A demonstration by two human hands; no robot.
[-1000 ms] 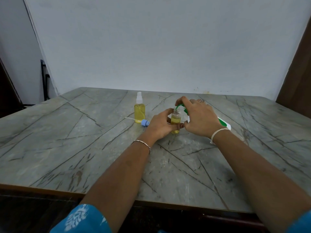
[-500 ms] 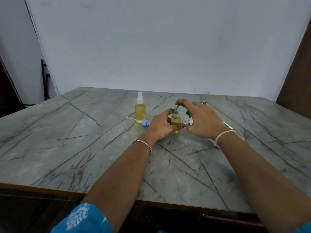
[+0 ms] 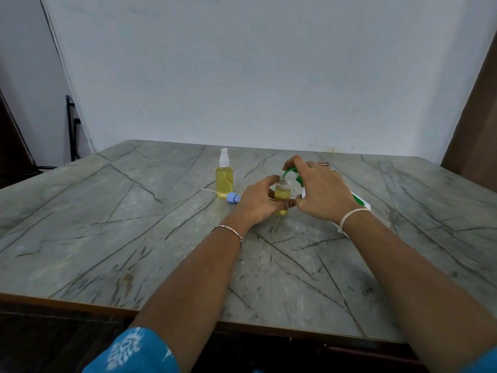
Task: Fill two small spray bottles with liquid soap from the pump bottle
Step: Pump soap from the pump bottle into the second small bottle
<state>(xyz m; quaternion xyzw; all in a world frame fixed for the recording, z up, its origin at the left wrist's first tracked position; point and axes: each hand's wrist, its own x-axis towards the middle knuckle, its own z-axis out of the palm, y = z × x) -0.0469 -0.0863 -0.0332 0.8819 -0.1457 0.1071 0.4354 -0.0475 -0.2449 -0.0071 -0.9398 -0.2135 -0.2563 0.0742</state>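
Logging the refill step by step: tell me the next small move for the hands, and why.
Probably pump the pump bottle with the right hand: its green nozzle sits over the open small bottle, gripped by the left hand, and clear space shows above the yellow soap.

Left of open bottle [image 3: 282, 193], capped bottle [image 3: 224, 181]

Pump bottle [image 3: 360, 201] mostly behind right hand [image 3: 322, 195]
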